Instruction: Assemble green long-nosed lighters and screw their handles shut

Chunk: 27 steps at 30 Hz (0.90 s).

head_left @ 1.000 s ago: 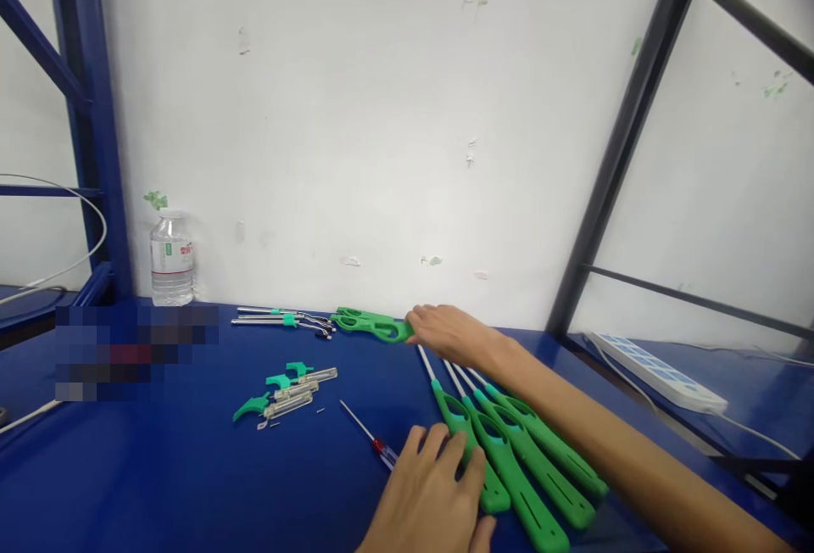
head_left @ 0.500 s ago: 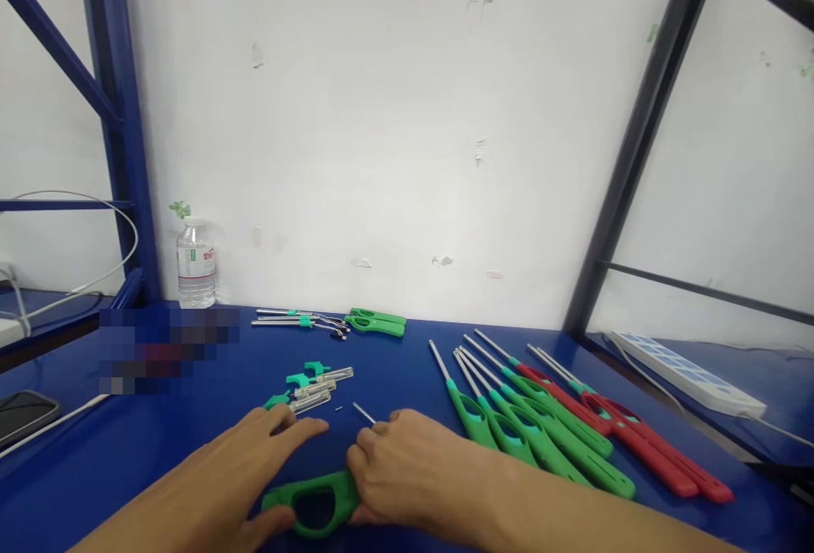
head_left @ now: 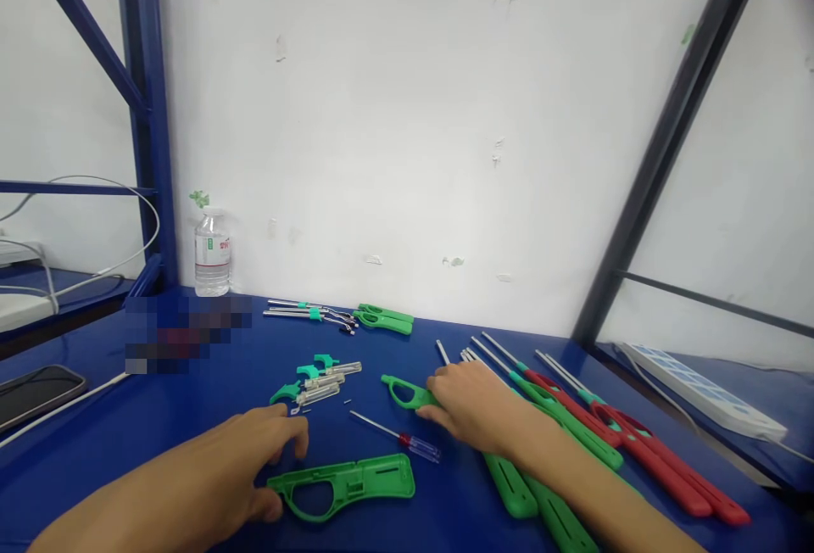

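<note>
My left hand (head_left: 264, 460) rests at the lower left, fingers apart and curved, its thumb by the tip of an open green handle shell (head_left: 375, 481) whose hollow inside faces up. My right hand (head_left: 464, 400) is closed on another green shell (head_left: 407, 393), gripping its rear part beside the finished-looking green lighters (head_left: 509, 485). A screwdriver (head_left: 416, 445) with a clear purple and red handle lies between the hands. Left of it are clear tanks (head_left: 321, 392) with teal triggers (head_left: 286, 393) and tiny metal pins (head_left: 347, 402).
Metal rods (head_left: 292, 313) with wires and green shells (head_left: 385, 319) lie near the wall. Red lighters (head_left: 667, 460) are at the right, beyond them a power strip (head_left: 705, 392). A water bottle (head_left: 212, 253) and a phone (head_left: 41, 393) stand or lie at the left.
My right hand has left the screwdriver and the near shell and moved right and up, now with another shell. The near shell lies open, hollow side up. The view has shifted slightly.
</note>
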Tool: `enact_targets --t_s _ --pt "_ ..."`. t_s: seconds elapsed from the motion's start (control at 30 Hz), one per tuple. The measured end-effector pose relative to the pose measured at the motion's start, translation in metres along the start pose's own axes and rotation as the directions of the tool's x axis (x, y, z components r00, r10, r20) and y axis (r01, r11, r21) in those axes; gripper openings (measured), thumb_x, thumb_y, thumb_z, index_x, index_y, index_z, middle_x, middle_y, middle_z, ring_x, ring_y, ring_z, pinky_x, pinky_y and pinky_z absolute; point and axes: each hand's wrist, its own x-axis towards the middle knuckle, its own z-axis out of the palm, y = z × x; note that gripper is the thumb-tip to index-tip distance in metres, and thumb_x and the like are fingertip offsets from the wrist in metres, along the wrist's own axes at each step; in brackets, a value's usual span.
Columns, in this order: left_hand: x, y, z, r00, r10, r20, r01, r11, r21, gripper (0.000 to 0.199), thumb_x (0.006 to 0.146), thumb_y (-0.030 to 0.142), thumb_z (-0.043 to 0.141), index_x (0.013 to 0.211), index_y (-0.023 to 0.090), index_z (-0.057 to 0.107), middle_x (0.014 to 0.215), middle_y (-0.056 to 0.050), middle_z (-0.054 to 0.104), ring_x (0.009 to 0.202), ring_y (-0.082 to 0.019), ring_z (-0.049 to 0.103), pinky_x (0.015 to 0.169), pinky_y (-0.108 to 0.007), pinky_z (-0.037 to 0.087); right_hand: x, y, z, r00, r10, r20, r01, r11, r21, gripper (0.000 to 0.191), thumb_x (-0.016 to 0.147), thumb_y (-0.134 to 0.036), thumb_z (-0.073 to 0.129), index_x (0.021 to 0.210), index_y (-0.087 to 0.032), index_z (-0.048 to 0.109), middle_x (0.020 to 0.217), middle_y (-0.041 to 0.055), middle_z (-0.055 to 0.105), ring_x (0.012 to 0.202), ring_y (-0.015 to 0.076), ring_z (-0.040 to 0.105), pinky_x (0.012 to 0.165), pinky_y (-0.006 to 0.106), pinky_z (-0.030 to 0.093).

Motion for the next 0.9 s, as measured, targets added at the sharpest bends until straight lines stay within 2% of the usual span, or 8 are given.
enact_targets --t_s 0.07,0.13,0.27,0.33,0.4,0.6,0.77,0.9 --pt "0.004 0.012 -0.003 1.000 0.005 0.028 -0.005 1.000 0.003 0.033 0.084 0.018 0.068 0.111 0.033 0.077 0.112 0.002 0.077 0.102 -0.022 0.073 0.085 -0.030 0.053 0.006 0.005 0.007 1.000 0.026 0.000 -0.026 1.000 0.002 0.038 0.111 -0.047 0.070 0.103 -0.012 0.084 0.105 0.0187 0.086 0.101 0.0367 0.085 0.074 0.036 0.056" --pt "0.008 0.020 -0.005 0.999 0.027 0.020 -0.027 0.999 0.023 0.026 0.086 0.016 0.066 0.107 0.030 0.075 0.103 0.002 0.075 0.095 -0.021 0.070 0.081 -0.030 0.049 0.013 0.006 0.009 0.999 0.039 -0.038 -0.039 0.999 0.018 0.038 0.115 -0.047 0.064 0.116 -0.013 0.082 0.113 0.0181 0.085 0.106 0.0359 0.084 0.078 0.037 0.059" --pt "0.009 0.021 -0.005 0.997 0.081 0.012 -0.081 0.996 0.045 0.027 0.088 0.013 0.063 0.107 0.028 0.073 0.100 0.002 0.073 0.090 -0.020 0.068 0.080 -0.030 0.046 0.039 0.000 -0.002 0.997 0.012 -0.077 -0.008 0.998 0.059 0.032 0.119 -0.040 0.057 0.126 -0.017 0.078 0.118 0.0131 0.083 0.111 0.0307 0.081 0.092 0.042 0.063" --pt "0.007 0.016 -0.002 0.994 0.106 -0.007 -0.105 0.994 0.042 0.032 0.089 0.011 0.060 0.110 0.030 0.074 0.102 0.002 0.073 0.093 -0.020 0.068 0.083 -0.030 0.046 0.061 -0.003 -0.008 0.998 -0.001 -0.068 0.006 0.998 0.068 0.031 0.113 -0.041 0.069 0.133 -0.018 0.074 0.130 0.0103 0.078 0.113 0.0267 0.077 0.099 0.048 0.065" --pt "0.006 0.010 0.001 0.994 0.109 -0.019 -0.109 0.994 0.028 0.036 0.089 0.010 0.059 0.113 0.032 0.074 0.103 0.002 0.074 0.096 -0.021 0.069 0.084 -0.030 0.046 0.089 -0.005 -0.013 0.998 0.001 -0.061 0.004 0.997 0.076 0.038 0.109 -0.040 0.075 0.141 -0.019 0.070 0.142 0.0118 0.072 0.119 0.0287 0.075 0.100 0.051 0.066" --pt "0.001 -0.001 0.001 0.998 0.054 0.016 -0.053 0.998 -0.016 0.040 0.088 0.013 0.065 0.119 0.037 0.075 0.118 0.002 0.075 0.109 -0.024 0.071 0.092 -0.033 0.049 0.171 0.005 -0.012 0.995 0.093 -0.036 -0.089 0.992 0.091 0.039 0.109 -0.040 0.075 0.143 -0.021 0.069 0.145 0.0122 0.070 0.121 0.0291 0.074 0.101 0.051 0.065" --pt "-0.007 0.000 -0.008 0.999 -0.005 0.048 0.006 1.000 -0.016 0.044 0.090 0.016 0.067 0.125 0.042 0.075 0.129 0.001 0.075 0.122 -0.028 0.071 0.102 -0.039 0.049 0.210 0.014 -0.005 0.996 0.079 -0.045 -0.073 0.990 0.122 0.040 0.109 -0.040 0.075 0.144 -0.020 0.069 0.145 0.0122 0.070 0.121 0.0293 0.074 0.101 0.051 0.065" --pt "-0.010 -0.001 -0.010 0.999 -0.028 0.035 0.029 0.999 -0.025 0.049 0.089 0.017 0.069 0.128 0.046 0.074 0.135 0.003 0.075 0.129 -0.029 0.070 0.107 -0.042 0.049 0.234 0.000 -0.010 0.994 -0.013 -0.111 0.032 0.985 0.170 0.040 0.109 -0.040 0.075 0.144 -0.020 0.069 0.145 0.0123 0.070 0.121 0.0293 0.074 0.101 0.052 0.065"
